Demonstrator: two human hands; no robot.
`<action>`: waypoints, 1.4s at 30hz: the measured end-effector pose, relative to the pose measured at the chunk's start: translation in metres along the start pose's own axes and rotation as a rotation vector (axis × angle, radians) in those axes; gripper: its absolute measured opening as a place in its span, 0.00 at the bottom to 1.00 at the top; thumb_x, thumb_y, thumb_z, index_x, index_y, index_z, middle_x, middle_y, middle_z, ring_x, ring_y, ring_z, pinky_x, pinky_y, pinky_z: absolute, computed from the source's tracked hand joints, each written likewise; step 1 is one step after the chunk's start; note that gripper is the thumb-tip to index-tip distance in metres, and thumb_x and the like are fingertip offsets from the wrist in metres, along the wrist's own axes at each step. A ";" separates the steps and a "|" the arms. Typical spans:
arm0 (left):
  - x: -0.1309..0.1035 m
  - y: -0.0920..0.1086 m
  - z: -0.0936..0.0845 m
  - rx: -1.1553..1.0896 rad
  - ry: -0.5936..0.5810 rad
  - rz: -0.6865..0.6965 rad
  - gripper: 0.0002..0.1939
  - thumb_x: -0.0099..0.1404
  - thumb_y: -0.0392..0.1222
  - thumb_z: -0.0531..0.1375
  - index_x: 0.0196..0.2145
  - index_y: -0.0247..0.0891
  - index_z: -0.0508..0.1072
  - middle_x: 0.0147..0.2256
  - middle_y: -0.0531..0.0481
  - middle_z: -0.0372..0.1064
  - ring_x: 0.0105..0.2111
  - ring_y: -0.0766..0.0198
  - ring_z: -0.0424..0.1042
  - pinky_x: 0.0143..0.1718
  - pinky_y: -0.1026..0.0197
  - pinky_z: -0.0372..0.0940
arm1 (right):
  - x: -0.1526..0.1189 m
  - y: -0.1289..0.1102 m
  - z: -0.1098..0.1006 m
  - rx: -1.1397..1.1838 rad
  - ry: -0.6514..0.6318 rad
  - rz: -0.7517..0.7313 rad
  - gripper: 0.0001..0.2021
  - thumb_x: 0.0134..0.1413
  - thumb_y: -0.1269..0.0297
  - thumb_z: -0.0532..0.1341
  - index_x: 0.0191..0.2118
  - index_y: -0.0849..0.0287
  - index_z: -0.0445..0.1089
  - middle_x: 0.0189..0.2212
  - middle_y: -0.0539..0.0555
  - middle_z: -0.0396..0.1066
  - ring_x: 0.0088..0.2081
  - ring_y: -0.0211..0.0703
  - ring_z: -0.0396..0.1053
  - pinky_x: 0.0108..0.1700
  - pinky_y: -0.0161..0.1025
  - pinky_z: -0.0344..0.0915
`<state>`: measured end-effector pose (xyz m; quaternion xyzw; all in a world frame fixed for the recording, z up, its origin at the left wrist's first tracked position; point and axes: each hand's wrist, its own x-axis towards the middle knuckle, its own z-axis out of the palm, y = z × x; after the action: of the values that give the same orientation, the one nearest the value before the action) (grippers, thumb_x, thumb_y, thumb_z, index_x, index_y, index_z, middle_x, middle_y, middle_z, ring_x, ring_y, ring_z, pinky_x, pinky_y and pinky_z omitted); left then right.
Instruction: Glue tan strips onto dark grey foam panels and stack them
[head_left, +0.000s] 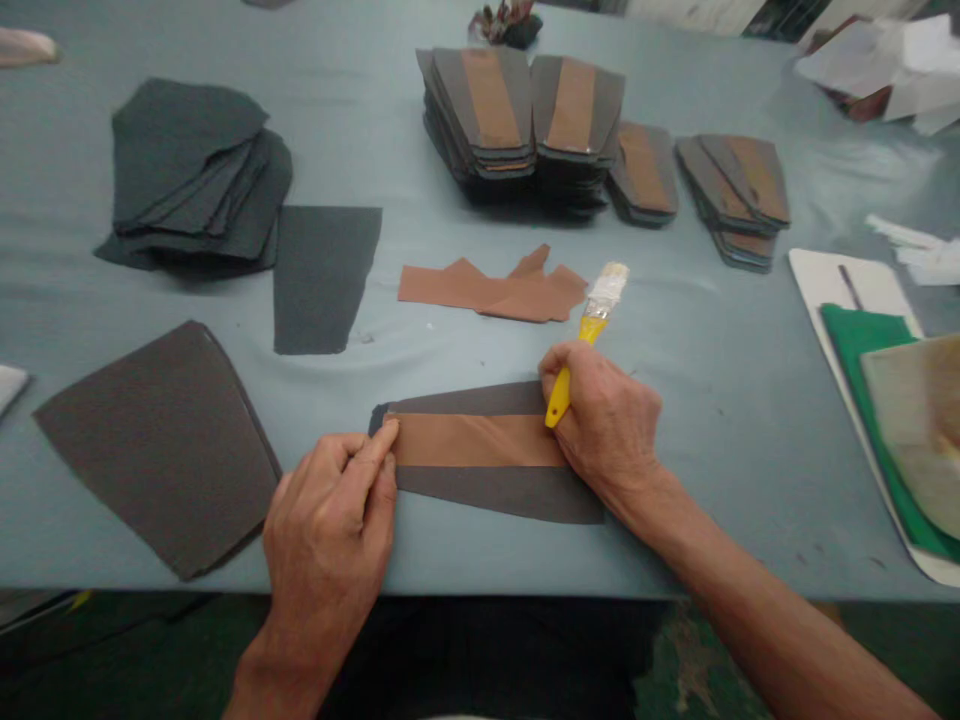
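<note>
In front of me lies a dark grey tapered piece (495,492) with a brown strip (472,440) running along its middle. My left hand (330,520) presses its index fingertip on the strip's left end, and the thumb rests close below. A yellow-handled paintbrush (592,325) is gripped in my right hand (604,420), its white-coated bristles pointing up and away. The side of that hand rests on the right end of the strip and piece. The fingers under the palm are hidden.
Ragged brown scraps (495,290) lie just beyond. Dark pieces (195,170) are piled at left, with a grey stack (165,450) nearer. Stacks of strip-bearing pieces (487,110) stand at the back. On the right, a white board (817,290) carries green material (870,350).
</note>
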<state>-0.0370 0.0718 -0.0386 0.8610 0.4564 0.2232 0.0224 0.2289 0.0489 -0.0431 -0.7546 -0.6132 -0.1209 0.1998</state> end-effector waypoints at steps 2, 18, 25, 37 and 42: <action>-0.001 -0.001 0.001 -0.011 0.005 -0.002 0.17 0.76 0.37 0.56 0.57 0.32 0.77 0.40 0.45 0.73 0.36 0.54 0.71 0.38 0.53 0.62 | -0.001 0.002 0.001 -0.036 0.017 0.000 0.07 0.64 0.70 0.56 0.38 0.56 0.71 0.27 0.51 0.72 0.29 0.42 0.68 0.30 0.40 0.46; -0.006 -0.002 0.008 -0.049 -0.018 -0.108 0.19 0.77 0.40 0.52 0.58 0.38 0.78 0.41 0.45 0.75 0.40 0.53 0.74 0.41 0.53 0.63 | -0.002 0.004 0.005 0.025 -0.099 0.107 0.06 0.65 0.68 0.57 0.41 0.58 0.72 0.31 0.53 0.76 0.29 0.42 0.68 0.29 0.38 0.44; -0.005 0.000 0.007 -0.025 -0.006 -0.122 0.19 0.76 0.40 0.53 0.57 0.38 0.78 0.41 0.45 0.76 0.40 0.51 0.74 0.41 0.51 0.64 | 0.000 0.000 0.001 0.047 -0.177 0.140 0.07 0.66 0.70 0.58 0.45 0.56 0.72 0.36 0.53 0.76 0.29 0.41 0.66 0.30 0.39 0.42; -0.008 -0.001 0.000 -0.058 0.122 -0.082 0.17 0.76 0.35 0.51 0.56 0.34 0.75 0.43 0.43 0.78 0.44 0.56 0.77 0.47 0.54 0.71 | -0.002 0.000 0.003 0.112 -0.118 0.201 0.08 0.68 0.67 0.57 0.45 0.58 0.73 0.36 0.55 0.76 0.28 0.40 0.62 0.31 0.39 0.40; -0.006 0.024 -0.008 -0.025 0.144 0.014 0.18 0.77 0.40 0.53 0.59 0.36 0.74 0.52 0.39 0.77 0.53 0.46 0.74 0.55 0.44 0.68 | -0.002 -0.001 0.004 0.104 -0.087 0.205 0.07 0.67 0.68 0.58 0.44 0.58 0.74 0.36 0.55 0.76 0.27 0.39 0.62 0.30 0.39 0.40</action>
<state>-0.0245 0.0521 -0.0275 0.8454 0.4482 0.2906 -0.0013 0.2273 0.0497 -0.0474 -0.8066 -0.5462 -0.0351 0.2233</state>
